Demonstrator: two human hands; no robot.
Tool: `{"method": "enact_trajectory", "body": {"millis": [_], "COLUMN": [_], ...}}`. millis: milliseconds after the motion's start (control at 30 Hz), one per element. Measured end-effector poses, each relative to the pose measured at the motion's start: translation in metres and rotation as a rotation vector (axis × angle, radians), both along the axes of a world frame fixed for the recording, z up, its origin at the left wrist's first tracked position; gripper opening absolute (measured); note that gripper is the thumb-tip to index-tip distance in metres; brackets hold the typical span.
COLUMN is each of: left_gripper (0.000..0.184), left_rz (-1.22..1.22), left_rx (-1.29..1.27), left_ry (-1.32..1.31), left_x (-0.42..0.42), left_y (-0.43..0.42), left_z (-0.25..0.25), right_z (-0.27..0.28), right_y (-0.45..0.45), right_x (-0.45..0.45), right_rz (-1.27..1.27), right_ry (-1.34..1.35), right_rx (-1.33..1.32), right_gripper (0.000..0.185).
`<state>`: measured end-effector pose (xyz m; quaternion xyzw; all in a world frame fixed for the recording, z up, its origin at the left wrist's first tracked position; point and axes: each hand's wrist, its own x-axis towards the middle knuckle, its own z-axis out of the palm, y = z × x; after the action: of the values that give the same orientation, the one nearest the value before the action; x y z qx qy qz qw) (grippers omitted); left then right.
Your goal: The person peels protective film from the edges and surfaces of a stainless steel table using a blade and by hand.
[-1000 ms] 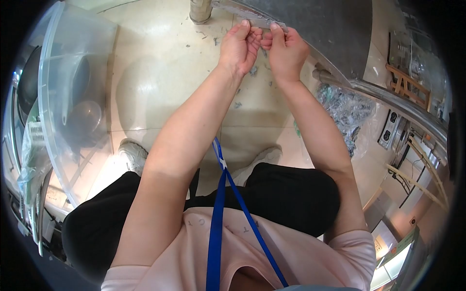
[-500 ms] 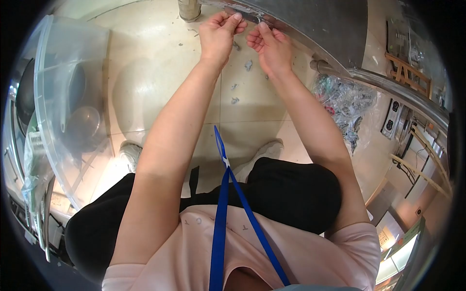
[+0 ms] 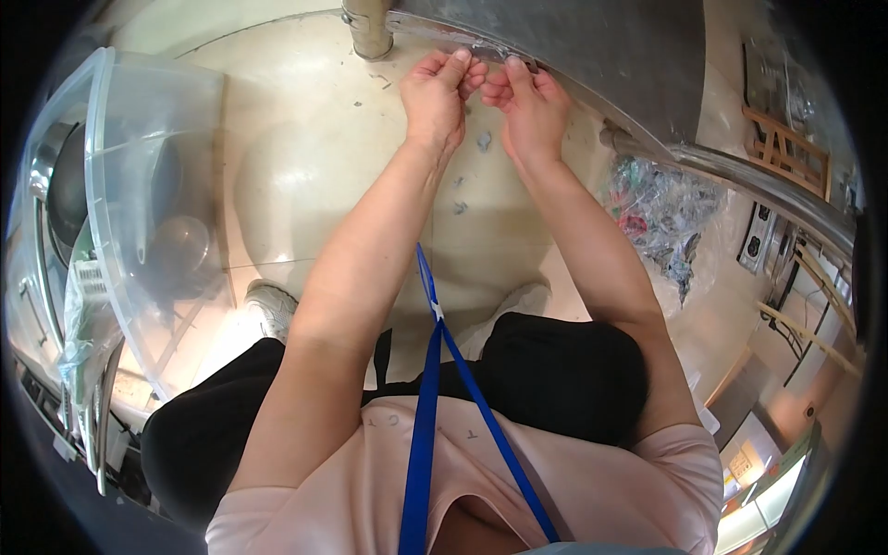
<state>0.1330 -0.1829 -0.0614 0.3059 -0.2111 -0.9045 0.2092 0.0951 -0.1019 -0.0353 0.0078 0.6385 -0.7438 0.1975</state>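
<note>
At the lower edge of a dark metal panel (image 3: 620, 65), my two hands work side by side, fingertips nearly meeting. My left hand (image 3: 437, 100) is closed, its thumb pressed to the curled fingers. Just to its right, my right hand (image 3: 535, 109) is also closed in a pinch. Whatever lies between the fingertips is too small or hidden to name. A whitish, rough strip of residue (image 3: 444, 35) runs along the panel's edge by the fingers. Grey crumpled scraps (image 3: 484, 141) lie on the tiled floor below the hands.
A round leg (image 3: 370, 32) supports the panel on the left. Right of my arm lies a clear plastic bag of scraps (image 3: 661, 208), beneath a metal rail (image 3: 768, 176). A translucent plastic bin (image 3: 157, 194) stands at left. A blue lanyard (image 3: 422, 425) hangs from my neck.
The view has shifted slightly, so the scene sits a little lower and further right. My hands have drawn closer together at the panel's edge, still pinched.
</note>
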Motion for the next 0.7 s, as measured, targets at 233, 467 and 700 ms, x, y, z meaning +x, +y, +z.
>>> {"method": "enact_trajectory", "body": {"millis": [233,467,700], "left_gripper": [0.009,0.014,0.005], "left_rz": [0.009,-0.082,-0.144], "left_rx": [0.213,0.419,0.275], "left_ry": [0.135,0.442,0.147], "left_x": [-0.002,-0.003,0.006], "left_y": [0.003,0.007,0.006], "left_z": [-0.009,-0.022,-0.031], "right_z": [0.004,0.011,0.007], "right_y": [-0.004,-0.002,0.01], "right_x": [0.0,-0.008,0.004], "right_rz": [-0.008,0.112,0.058], "right_ry": [0.235,0.856,0.247], "right_rx": [0.191,0.581,0.42], "right_gripper": [0.016,0.017,0.022]}}
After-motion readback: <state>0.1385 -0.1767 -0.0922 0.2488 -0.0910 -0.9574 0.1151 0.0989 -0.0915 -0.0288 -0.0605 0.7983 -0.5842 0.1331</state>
